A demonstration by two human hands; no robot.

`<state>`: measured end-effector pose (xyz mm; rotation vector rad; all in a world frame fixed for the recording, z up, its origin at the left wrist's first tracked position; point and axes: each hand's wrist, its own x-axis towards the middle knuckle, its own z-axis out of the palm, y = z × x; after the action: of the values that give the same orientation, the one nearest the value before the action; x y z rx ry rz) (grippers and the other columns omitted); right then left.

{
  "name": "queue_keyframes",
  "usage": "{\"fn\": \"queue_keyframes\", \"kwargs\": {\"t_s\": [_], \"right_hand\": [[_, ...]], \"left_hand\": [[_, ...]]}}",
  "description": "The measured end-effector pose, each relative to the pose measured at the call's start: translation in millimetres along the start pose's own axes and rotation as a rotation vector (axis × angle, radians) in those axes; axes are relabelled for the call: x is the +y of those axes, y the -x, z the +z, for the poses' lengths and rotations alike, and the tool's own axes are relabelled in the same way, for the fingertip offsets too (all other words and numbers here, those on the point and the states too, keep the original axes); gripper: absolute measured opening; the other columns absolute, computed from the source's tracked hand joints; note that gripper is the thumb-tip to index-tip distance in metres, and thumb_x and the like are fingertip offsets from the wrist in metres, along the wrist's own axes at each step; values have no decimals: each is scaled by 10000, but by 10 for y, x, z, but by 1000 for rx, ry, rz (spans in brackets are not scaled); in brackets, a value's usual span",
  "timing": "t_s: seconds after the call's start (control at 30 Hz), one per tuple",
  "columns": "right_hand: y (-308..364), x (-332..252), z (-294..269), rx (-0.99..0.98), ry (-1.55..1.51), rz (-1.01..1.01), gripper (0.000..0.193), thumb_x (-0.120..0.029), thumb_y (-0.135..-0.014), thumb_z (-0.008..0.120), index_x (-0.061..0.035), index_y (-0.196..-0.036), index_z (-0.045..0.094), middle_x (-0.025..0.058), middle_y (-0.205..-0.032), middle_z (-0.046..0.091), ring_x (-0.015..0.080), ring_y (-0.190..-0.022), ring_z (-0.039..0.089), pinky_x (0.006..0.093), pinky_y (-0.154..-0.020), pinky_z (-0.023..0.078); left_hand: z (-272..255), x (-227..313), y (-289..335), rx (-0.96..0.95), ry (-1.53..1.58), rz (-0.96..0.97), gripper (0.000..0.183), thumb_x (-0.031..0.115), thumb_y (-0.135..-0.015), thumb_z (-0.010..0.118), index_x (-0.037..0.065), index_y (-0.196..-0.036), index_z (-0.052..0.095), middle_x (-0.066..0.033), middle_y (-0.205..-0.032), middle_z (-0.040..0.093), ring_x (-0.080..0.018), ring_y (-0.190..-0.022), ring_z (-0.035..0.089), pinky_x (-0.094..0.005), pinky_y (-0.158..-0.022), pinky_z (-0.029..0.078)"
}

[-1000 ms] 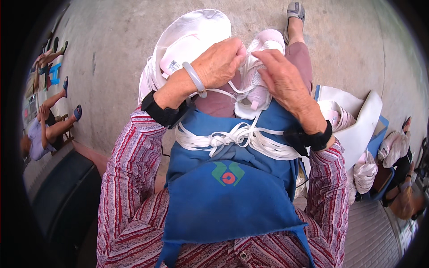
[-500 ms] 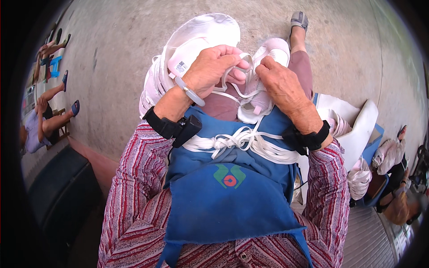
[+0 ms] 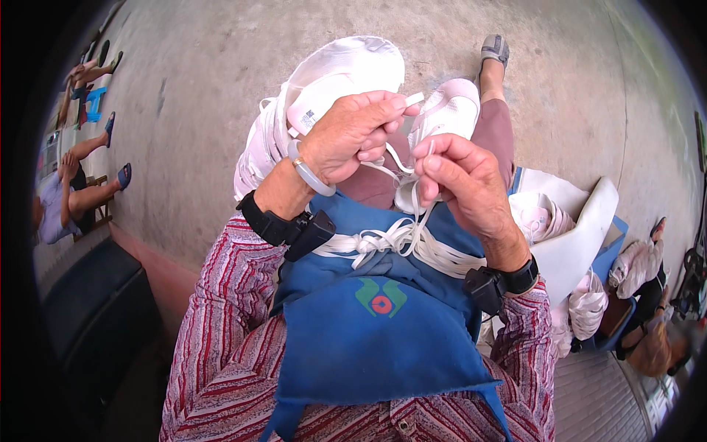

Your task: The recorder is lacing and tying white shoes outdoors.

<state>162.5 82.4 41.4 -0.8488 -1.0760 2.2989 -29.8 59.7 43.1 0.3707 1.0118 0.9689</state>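
Observation:
A pale pink and white sneaker lies over my lap, its toe pointing away. My left hand is closed, pinching a flat white shoelace whose end sticks out past thumb and forefinger. Beside the sneaker's heel end, my right hand pinches a strand of white lace between thumb and fingers. Loose lace runs between the hands and the shoe. A knotted bundle of white laces lies across my blue apron. Left of the sneaker, a white bag-like holder bears more pale pink shoe pieces.
At right stands a white container with pale shoe pieces in it. More pale bundles and a person are beyond it. Seated people are at far left, above a dark padded block. Concrete floor lies ahead.
My right hand has drawn back from the shoe and turned, with lace in its fingers. My left hand has shifted slightly, and a lace end now shows beyond its fingertips.

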Motion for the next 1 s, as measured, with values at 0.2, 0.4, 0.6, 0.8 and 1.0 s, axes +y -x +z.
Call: {"fn": "queue_keyframes", "kwargs": {"t_s": [0.2, 0.4, 0.6, 0.8, 1.0], "right_hand": [[-140, 146, 13, 198, -289, -5, 186, -108, -900, 546, 25, -1029, 564, 72, -842, 607, 106, -671, 579, 230, -586, 508], [-168, 199, -74, 83, -468, 1, 239, -87, -899, 534, 35, -1104, 531, 50, -771, 582, 105, -657, 556, 226, -609, 490], [-157, 215, -94, 98, -521, -1, 266, -72, -896, 528, 42, -1136, 521, 43, -732, 562, 103, -637, 529, 225, -620, 478], [-139, 193, -61, 107, -413, -15, 277, -72, -898, 528, 34, -1152, 501, 36, -782, 549, 108, -694, 534, 229, -620, 452], [-163, 82, -51, 266, 129, -155, 210, -127, -869, 599, 14, -1024, 622, 40, -747, 619, 73, -621, 562, 195, -544, 474]], "left_hand": [[87, -87, 169, 110, -247, 109, 220, 243, -911, 537, 36, -983, 561, 61, -637, 429, 11, -464, 326, -142, -392, 268], [89, -190, 182, 124, -442, 92, 211, 245, -907, 543, 44, -959, 580, 58, -655, 489, -1, -476, 359, -145, -411, 290], [25, -252, 205, 120, -335, 69, 211, 212, -889, 563, 9, -932, 597, 19, -696, 547, -7, -596, 471, -165, -473, 377], [71, -253, 177, 137, -410, 109, 204, 203, -892, 553, 7, -938, 588, 7, -689, 542, -23, -523, 457, -177, -422, 360], [224, -177, 167, 45, -401, 179, 233, 190, -907, 514, -3, -1029, 559, -23, -792, 585, -49, -517, 491, -185, -458, 413]]}}
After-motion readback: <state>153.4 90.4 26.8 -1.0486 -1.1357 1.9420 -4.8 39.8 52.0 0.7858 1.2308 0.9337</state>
